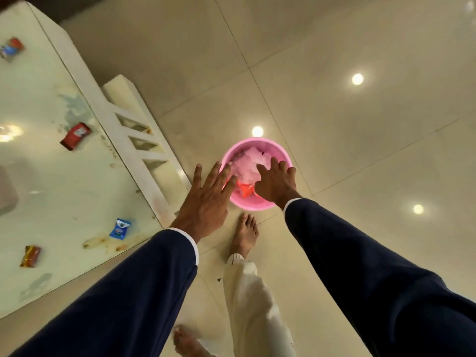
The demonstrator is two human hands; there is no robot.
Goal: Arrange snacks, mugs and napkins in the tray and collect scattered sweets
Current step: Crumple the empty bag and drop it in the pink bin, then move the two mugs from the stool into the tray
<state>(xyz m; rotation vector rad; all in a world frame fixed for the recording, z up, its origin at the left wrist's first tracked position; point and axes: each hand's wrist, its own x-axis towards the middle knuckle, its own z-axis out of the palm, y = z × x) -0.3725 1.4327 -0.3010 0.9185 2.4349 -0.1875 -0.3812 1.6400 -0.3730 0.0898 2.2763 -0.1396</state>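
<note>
Both hands' fingers splayed open, gripping nothing: left hand point(206, 199) beside pink bowl point(283, 155), right hand point(275, 182) inside. Wrapped sweets point(119, 229) on tabletop point(51, 181) prob. light, crinkly, slick; pinch by wrapper ends.

Both hands — left hand point(206, 199), right hand point(277, 184) — reach into a pink bowl point(257, 203) on the floor beside the table point(51, 176).

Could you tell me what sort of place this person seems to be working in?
Probably a room in a home: glossy floor tiles mirroring ceiling lights, a white glass-topped table with wrapped sweets scattered on it, and a pink tub on the floor.
</note>
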